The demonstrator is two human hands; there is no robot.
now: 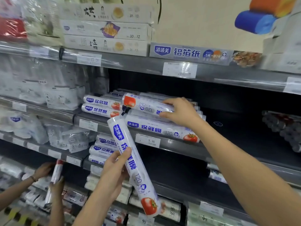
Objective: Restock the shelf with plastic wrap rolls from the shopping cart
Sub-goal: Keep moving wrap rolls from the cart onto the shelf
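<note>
My left hand (116, 167) grips a white plastic wrap roll (130, 159) with blue print and a red tomato picture, held tilted in front of the shelf. My right hand (180, 111) rests on the top roll (146, 104) of a stack of the same rolls lying on the dark middle shelf (172, 142); fingers curl over that roll's right part. Another roll (161, 130) lies at the shelf's front edge below it. Two more rolls (101, 106) lie stacked just to the left. The shopping cart is out of view.
Another person's hands (48, 175) hold a slim roll at the lower left. Boxes (105, 30) fill the top shelf, bagged goods (53, 95) the left shelves. The dark middle shelf has room to the right of the stack, up to black rolls (283, 126). Price tags line the shelf edges.
</note>
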